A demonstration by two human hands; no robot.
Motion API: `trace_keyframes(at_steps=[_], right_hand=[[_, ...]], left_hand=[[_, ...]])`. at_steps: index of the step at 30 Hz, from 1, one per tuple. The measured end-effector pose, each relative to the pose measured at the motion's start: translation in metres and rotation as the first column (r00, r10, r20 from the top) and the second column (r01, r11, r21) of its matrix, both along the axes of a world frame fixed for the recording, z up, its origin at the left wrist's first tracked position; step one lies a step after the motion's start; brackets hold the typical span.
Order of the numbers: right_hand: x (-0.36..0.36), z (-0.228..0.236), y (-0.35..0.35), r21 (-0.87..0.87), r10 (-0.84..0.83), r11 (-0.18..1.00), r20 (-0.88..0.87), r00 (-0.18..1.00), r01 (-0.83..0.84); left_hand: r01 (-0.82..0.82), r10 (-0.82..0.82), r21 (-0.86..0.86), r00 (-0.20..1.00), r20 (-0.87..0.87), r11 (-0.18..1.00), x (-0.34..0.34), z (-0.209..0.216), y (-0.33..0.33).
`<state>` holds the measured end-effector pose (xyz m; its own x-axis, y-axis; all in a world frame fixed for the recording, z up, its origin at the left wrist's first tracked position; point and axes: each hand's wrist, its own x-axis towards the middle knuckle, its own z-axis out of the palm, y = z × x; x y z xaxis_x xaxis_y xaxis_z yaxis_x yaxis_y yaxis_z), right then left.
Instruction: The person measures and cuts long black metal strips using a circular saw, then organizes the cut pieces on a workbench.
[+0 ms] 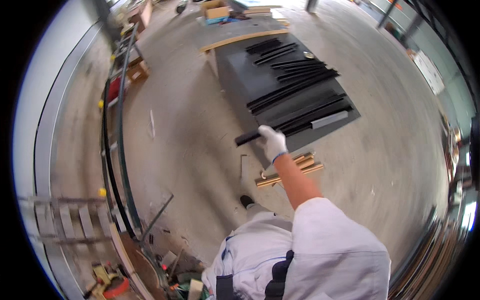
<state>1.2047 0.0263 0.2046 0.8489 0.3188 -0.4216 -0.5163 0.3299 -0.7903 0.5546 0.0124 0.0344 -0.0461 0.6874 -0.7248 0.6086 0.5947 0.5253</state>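
My right hand (273, 143), in a white glove with a blue cuff, reaches to the near left edge of a dark table (235, 75). Its fingers are closed around a long black strip (246, 138), whose left end juts out past the table edge. Farther back on the tabletop lie several more black strips (292, 90), roughly parallel and in loose groups. A short grey bar (330, 120) rests near the right corner. My left hand is out of view.
Under the table's near edge are copper-coloured and wooden lengths (290, 176). A long dark metal rack (121, 115) runs along the left, with a ladder-like frame (70, 220) nearby. Tools and scraps (175, 270) lie at lower left. An open cardboard box (215, 10) stands beyond the table.
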Motion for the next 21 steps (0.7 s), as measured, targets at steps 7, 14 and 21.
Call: trace_keyframes(at_steps=[7, 14, 21], right_hand=[[-0.296, -0.006, 0.027, 0.228, 0.814, 0.564, -0.317, 0.486, -0.794], [-0.542, -0.005, 0.030, -0.047, 0.924, -0.221, -0.330, -0.194, -0.974], [-0.703, -0.053, 0.107, -0.273, 0.944, -0.313, -0.193, -0.267, -0.910]], left_hand=[[-0.175, -0.031, 0.313, 0.830, 0.557, 0.934, 0.114, 0.173, -0.001], [-0.866, 0.564, -0.277, 0.008, 0.826, 0.417, -0.010, 0.168, -0.070], [-0.887, 0.560, -0.462, -0.389, 0.731, -0.013, -0.191, 0.079, -0.034]])
